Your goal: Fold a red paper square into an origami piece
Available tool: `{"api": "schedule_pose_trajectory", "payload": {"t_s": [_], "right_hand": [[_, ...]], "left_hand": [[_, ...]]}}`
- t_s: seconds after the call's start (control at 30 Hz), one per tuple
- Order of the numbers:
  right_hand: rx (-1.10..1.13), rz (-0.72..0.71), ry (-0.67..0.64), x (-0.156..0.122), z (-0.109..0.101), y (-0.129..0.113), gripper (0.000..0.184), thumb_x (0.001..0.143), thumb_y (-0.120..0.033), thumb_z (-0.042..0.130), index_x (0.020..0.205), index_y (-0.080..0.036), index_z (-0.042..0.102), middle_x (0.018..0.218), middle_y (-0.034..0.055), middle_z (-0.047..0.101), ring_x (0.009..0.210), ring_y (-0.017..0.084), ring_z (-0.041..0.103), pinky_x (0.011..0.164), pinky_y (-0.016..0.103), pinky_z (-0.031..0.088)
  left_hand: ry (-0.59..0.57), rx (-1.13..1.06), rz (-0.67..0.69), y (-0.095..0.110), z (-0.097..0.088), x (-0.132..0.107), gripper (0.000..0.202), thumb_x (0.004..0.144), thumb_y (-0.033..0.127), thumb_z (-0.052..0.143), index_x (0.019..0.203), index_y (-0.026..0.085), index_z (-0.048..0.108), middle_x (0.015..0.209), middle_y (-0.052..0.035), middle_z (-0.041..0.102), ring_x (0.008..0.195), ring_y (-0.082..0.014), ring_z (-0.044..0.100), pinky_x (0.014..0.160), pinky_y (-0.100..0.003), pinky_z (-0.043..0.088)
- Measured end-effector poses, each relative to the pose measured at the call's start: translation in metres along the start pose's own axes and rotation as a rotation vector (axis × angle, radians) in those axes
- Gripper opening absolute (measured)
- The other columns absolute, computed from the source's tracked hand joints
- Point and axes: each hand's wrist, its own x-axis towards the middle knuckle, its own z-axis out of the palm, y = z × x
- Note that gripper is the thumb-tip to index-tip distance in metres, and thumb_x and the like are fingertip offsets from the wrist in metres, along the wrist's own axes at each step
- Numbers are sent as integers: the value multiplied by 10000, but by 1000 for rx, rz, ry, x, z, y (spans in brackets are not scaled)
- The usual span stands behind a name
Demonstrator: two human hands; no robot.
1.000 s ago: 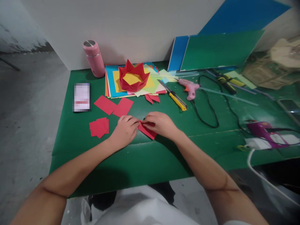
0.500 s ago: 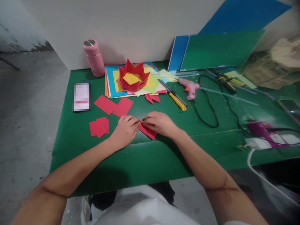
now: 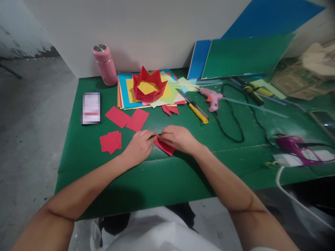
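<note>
Both hands meet over a piece of red paper (image 3: 165, 147) at the middle of the green table. The fingers of my left hand (image 3: 140, 145) pinch its upper left corner. My right hand (image 3: 178, 138) is closed on the same end from the other side and covers part of the sheet. The paper's lower right part lies bare against the table. Left of my hands are two red paper rectangles (image 3: 117, 116) and a small stack of red paper squares (image 3: 110, 142). A folded red paper ring with points (image 3: 149, 93) stands behind them on coloured sheets (image 3: 124, 94).
A pink flask (image 3: 106, 66) and a pixelated phone-like rectangle (image 3: 91, 108) stand at the left. Right of centre lie a yellow utility knife (image 3: 196, 109), a pink glue gun (image 3: 211, 99) with a looping cord, and a power strip (image 3: 288, 160). Boards (image 3: 246, 57) lean at the back.
Hardly anything differs. My fingers shift very slightly at the corner of the red paper; the paper and the other things stay where they were.
</note>
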Motion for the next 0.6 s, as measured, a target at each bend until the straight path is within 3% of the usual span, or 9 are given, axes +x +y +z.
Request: {"api": "schedule_pose_trajectory", "payload": {"t_s": [0.6], "right_hand": [[-21, -20, -45, 2, -3, -1, 340, 986, -228, 392, 866, -173, 705, 808, 72, 673, 724, 157, 550, 640, 285, 391]], "left_hand": [[-8, -14, -13, -1, -2, 1, 268, 917, 131, 429, 1052, 136, 661, 1109, -108, 665, 1010, -231, 596, 888, -416, 472]]}}
